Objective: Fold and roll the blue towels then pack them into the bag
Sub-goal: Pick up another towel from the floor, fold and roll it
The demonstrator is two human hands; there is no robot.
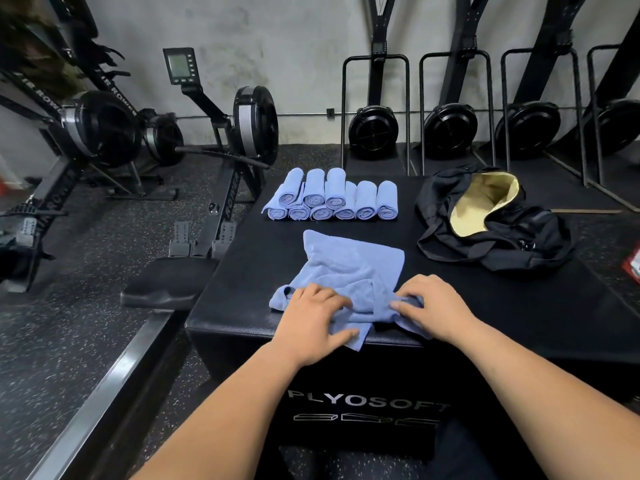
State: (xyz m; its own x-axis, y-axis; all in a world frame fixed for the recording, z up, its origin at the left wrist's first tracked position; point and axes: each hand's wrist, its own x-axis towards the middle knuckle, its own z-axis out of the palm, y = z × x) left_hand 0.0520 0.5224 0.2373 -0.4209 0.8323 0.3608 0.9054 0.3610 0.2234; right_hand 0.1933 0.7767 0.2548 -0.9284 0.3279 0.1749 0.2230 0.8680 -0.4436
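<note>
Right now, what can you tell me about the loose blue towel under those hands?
The loose blue towel is soft, fuzzy-looking cloth, spread rumpled and partly folded on the near part of the black padded box. Its near edge is bunched, and one corner hangs over the box's front edge. The left hand and right hand both grip that bunched edge. It lies apart from the rolled towels behind it.

Your left hand (pixel 313 317) and right hand (pixel 433 306) cover the near edge of the loose towel (pixel 353 261), so you cannot see its fold there. The bag (pixel 512 244) hides most of its inside under its own dark cloth. The right edge cuts off a red and white thing (pixel 633 263).
</note>
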